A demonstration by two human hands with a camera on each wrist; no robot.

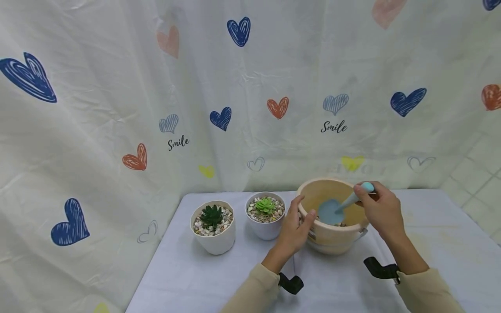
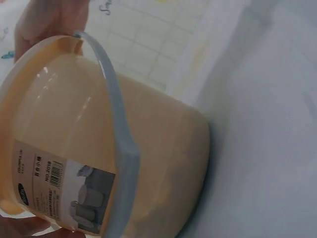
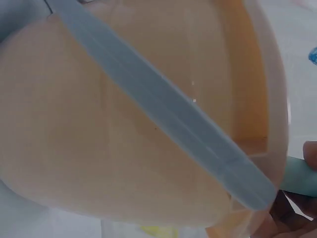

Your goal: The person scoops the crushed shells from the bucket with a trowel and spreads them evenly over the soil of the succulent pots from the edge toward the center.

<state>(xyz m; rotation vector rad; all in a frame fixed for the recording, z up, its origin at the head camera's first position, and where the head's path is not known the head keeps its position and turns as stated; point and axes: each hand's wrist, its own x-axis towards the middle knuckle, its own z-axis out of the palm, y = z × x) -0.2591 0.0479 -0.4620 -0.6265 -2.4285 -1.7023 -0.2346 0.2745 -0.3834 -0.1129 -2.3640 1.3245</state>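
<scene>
A cream-coloured plastic bucket (image 1: 336,238) stands on the table at the right of the head view. My left hand (image 1: 292,230) grips its left side at the rim, the thumb lying at the front. In my right hand (image 1: 381,211) is the handle of a light-blue toy shovel (image 1: 330,211), pinched above the bucket's right rim. The shovel's blade is down inside the bucket, near some small pebbles (image 1: 341,224); most of the contents are hidden. A grey-blue bail handle (image 2: 119,114) hangs down the bucket's outside, across from a printed label (image 2: 59,183).
Left of the bucket stand two white pots, one with a dark-green succulent (image 1: 211,216), the other with a bright-green succulent (image 1: 265,205), both topped with pebbles. A white cloth covers the table (image 1: 188,278). Behind hangs a heart-print curtain (image 1: 250,78).
</scene>
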